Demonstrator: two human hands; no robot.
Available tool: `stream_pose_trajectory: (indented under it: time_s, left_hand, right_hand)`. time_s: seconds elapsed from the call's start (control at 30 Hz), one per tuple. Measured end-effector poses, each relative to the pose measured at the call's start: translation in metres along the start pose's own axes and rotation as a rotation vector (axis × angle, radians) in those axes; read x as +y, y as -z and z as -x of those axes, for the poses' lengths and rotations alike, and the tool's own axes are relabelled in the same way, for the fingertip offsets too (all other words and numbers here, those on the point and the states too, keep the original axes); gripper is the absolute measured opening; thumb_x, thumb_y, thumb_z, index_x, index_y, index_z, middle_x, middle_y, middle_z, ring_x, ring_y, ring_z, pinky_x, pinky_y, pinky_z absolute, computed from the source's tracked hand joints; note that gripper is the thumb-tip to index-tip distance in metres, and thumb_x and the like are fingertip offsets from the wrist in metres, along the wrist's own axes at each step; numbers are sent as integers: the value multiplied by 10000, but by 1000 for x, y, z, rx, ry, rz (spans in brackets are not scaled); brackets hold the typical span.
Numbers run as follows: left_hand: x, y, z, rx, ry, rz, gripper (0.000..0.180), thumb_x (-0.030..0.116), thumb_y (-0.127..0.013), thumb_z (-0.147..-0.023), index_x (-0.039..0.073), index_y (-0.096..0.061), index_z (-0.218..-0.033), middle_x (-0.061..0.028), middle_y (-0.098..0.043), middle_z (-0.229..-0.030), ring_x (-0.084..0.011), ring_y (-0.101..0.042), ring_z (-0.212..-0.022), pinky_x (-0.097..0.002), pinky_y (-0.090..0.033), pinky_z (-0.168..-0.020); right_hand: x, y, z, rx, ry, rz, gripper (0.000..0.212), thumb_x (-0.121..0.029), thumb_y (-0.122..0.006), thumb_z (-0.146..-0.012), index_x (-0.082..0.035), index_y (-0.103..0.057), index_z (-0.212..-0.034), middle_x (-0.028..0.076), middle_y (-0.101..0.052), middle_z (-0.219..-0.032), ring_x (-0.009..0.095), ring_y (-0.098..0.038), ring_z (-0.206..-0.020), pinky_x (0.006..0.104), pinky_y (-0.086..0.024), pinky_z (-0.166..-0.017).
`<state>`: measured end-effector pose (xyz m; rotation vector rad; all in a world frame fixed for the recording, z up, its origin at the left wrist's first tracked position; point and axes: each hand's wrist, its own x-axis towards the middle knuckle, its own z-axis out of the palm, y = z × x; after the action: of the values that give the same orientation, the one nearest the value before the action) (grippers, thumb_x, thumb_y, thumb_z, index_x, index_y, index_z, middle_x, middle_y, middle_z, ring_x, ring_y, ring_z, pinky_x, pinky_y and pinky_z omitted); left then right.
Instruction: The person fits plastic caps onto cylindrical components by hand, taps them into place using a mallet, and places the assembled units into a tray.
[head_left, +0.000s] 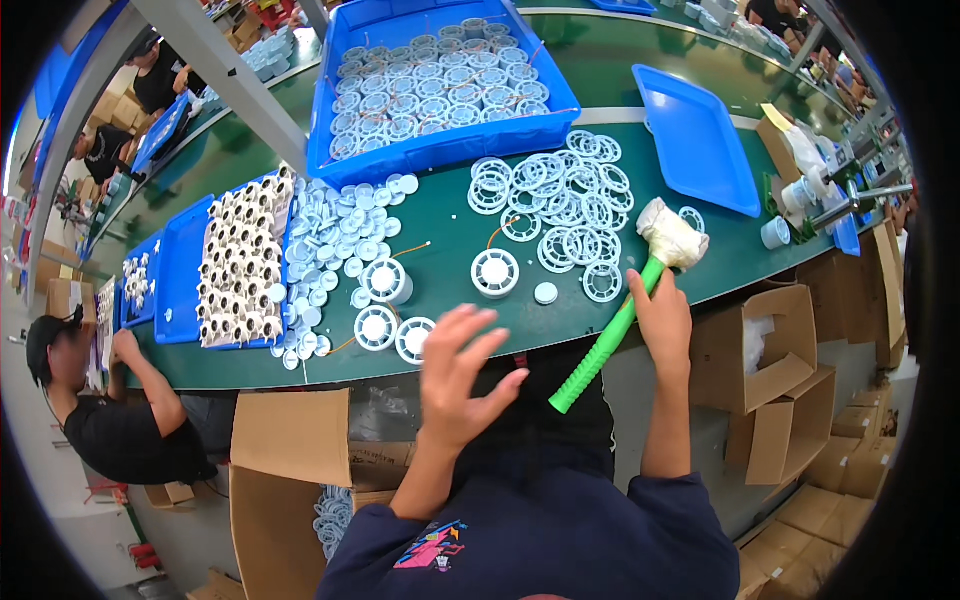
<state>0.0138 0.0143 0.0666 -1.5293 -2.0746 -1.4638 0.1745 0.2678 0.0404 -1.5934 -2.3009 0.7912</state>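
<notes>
My right hand [662, 318] grips a mallet [604, 350] near its head; it has a ribbed green handle and a head wrapped in whitish material. Fingers spread, my left hand [462, 375] hovers empty at the table's near edge. Just beyond its fingers lies a round white slotted housing [414, 338], partly covered by the hand. Two similar housings stand to its left, and another slotted housing [495, 272] with an orange wire sits ahead. A small white cap [545, 293] lies between that housing and the mallet.
Light-blue rings [575, 195] and small round caps [340, 235] lie in piles on the green table [450, 215]. A blue bin [450, 140] of housings stands behind. A blue tray [700, 150] lies far right, a metal fixture [845, 200] beyond. Cardboard boxes [755, 345] flank me; a co-worker [120, 400] sits left.
</notes>
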Motion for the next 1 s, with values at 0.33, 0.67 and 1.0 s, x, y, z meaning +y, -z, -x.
stream_pose_trajectory:
  time_s: [0.33, 0.67, 1.0]
  left_hand:
    - [-53, 75, 3, -339, 355, -573, 1186, 504, -952, -625, 141, -362, -1587, -260, -168, -1687, -490, -226, -1530, -603, -295, -1186]
    - [-64, 71, -17, -434, 237, -484, 985, 470, -945, -636, 157, -532, -1473, -249, -402, -1477, -477, -538, -1269, -512, -508, -1025]
    - [-65, 66, -31, -538, 158, -567, 927, 525, -927, -656, 207, -563, -1448, -256, -369, -1555, -440, -575, -1274, -485, -593, -862]
  right_hand:
    - [-63, -42, 33, 177, 804, -299, 727, -279, -832, -849, -73, -513, -1469, 193, -474, -1401, 359, -595, -1132, 449, -503, -987]
    - [-118, -70, -18, -52, 1036, -361, 641, -210, -783, -865, -154, -532, -1452, 205, -557, -1270, 398, -610, -1124, 469, -579, -879]
    - [-16, 16, -190, 725, 247, -22, 617, -177, -705, -947, -157, -480, -1521, 241, -512, -1334, 450, -563, -1173, 513, -504, -970]
